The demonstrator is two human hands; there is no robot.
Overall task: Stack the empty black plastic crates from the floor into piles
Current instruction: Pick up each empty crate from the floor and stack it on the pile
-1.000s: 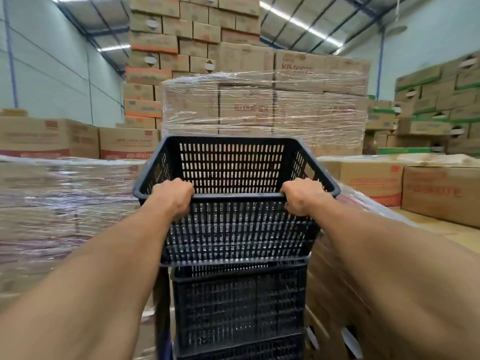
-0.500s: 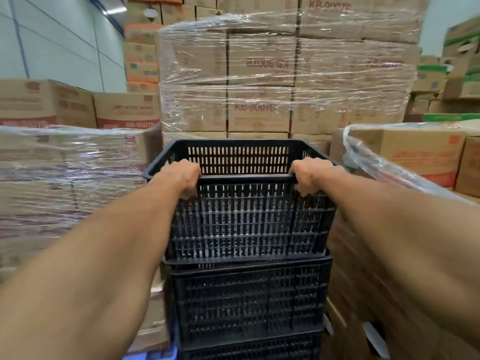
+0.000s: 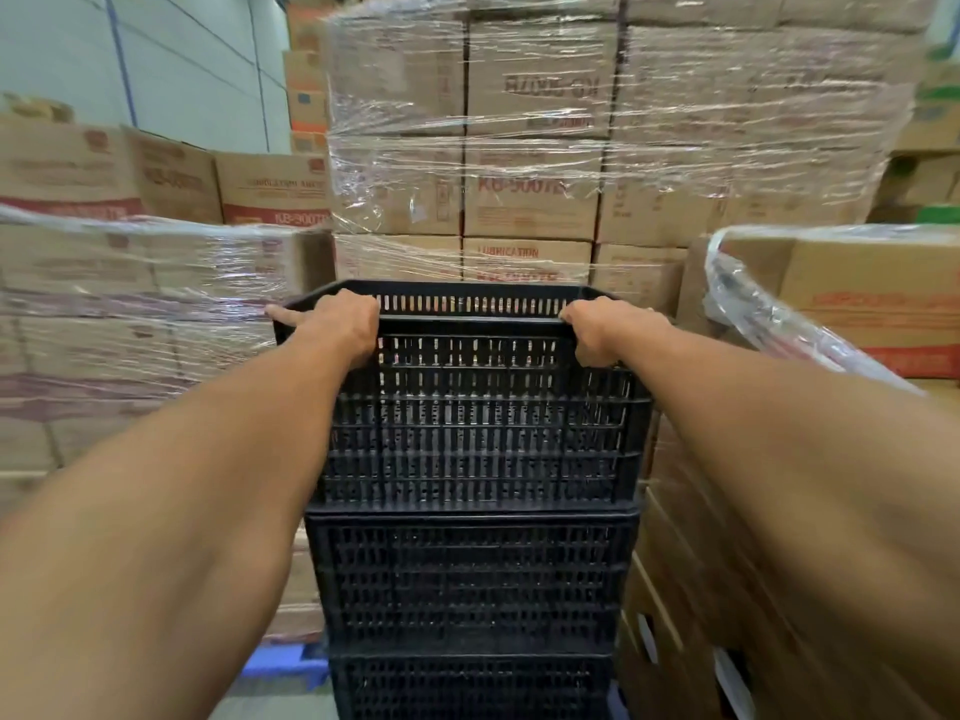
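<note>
Black plastic, top crate (image 3: 478, 418): centre of frame, slotted walls, sits on the pile; near rim level, inside not visible.
Pile below: second crate (image 3: 470, 584) directly under the top one, touching it; third crate (image 3: 470, 688) under that, cut off at the lower edge of frame.
Left hand (image 3: 340, 324): on the near rim at its left corner, fingers curled over the edge and gripping it; one finger points out to the left past the corner.
Right hand (image 3: 597, 330): on the near rim at its right corner, fingers closed around the edge, thumb down the outer wall.
Forearms: both bare, run from the lower corners of frame up to the rim.
Behind pile: wrapped carton stack (image 3: 597, 137), upper centre, clear film over brown boxes.
Left of frame: lower wrapped cartons (image 3: 130, 314).
Right of frame: cartons (image 3: 857, 304) with loose film draped over a corner; blurred.
Lower left: blue pallet edge (image 3: 280, 662) just beside the pile.
</note>
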